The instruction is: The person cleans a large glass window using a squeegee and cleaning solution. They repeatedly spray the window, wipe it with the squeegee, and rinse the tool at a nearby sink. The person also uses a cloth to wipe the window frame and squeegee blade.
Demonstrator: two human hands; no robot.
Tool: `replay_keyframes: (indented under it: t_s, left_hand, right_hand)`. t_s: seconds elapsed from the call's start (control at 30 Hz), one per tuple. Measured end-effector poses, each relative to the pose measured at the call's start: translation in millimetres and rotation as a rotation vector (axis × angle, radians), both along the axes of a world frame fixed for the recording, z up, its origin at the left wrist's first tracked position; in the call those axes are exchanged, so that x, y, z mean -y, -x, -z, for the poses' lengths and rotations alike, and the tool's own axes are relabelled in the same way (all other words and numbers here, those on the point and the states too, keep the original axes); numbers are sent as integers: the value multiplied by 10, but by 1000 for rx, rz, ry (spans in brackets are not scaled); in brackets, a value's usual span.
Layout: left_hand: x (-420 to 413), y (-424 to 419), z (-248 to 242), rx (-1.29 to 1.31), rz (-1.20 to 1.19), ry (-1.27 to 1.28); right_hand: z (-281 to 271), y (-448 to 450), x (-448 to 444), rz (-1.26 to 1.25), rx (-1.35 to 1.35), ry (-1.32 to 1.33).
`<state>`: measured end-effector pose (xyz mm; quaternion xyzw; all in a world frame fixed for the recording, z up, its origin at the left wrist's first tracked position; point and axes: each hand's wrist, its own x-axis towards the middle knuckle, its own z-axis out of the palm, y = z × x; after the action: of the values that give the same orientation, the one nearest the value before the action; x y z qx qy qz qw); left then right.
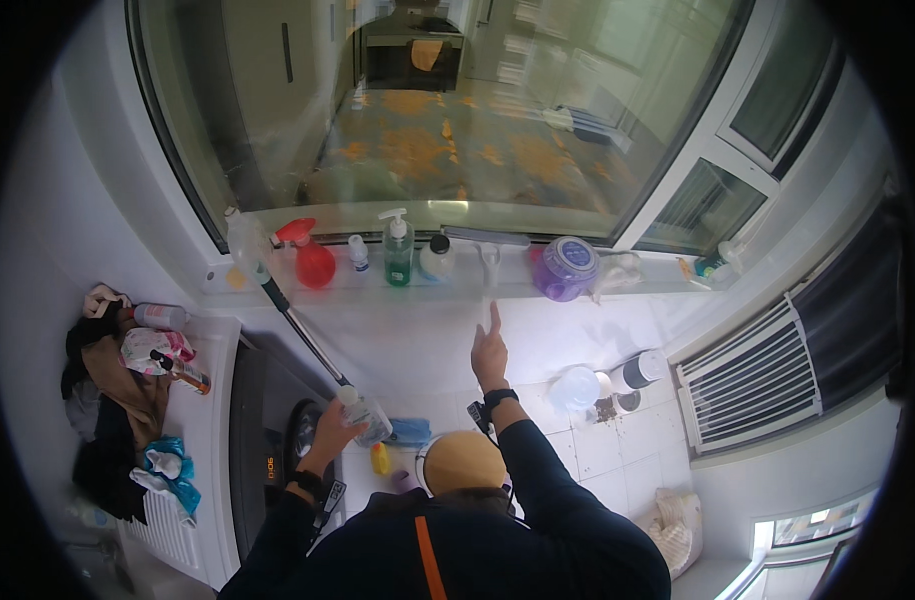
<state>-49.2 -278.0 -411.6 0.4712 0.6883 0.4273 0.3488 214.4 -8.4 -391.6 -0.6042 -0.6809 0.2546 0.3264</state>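
My left hand (331, 439) is wrapped around a clear plastic bottle (369, 420) with a white cap, held low in front of me on the left. My right hand (490, 356) reaches toward the windowsill (465, 289), its index finger stretched out and the other fingers curled. That fingertip is close to the handle end of a white scoop-like utensil (490, 257) on the sill; whether they touch cannot be made out. Left of the utensil stand a black-capped jar (436, 259) and a green pump bottle (398, 251). To its right is a purple tub (567, 268).
A red spray bottle (313, 259) and a small white bottle (358, 253) share the sill. A metal pole (311, 339) leans at left beside a front-loading washer (259, 457). Clothes (120, 375) lie on the left counter. Below me is a round stool (465, 461); containers (637, 371) sit at right.
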Motion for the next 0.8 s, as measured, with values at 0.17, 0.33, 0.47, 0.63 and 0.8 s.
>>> replay_keyframes:
  t_s: [0.17, 0.33, 0.47, 0.63, 0.8]
  left_hand:
    - [-257, -157, -40, -205, 114, 25]
    - [-524, -290, -184, -220, 136, 28]
    - [-902, -408, -406, -178, 173, -75]
    - [-1792, -679, -679, -228, 252, -198]
    - [-2854, -1174, -995, -269, 94, -485]
  right_hand:
    - [-83, -123, 53, -16, 19, 72]
    - [-407, -237, 48, -41, -67, -90]
    - [-759, -328, 45, -6, -167, -132]
    - [-1037, -797, 160, 40, -262, -162]
    - [-1067, -1534, 344, 101, -259, -215]
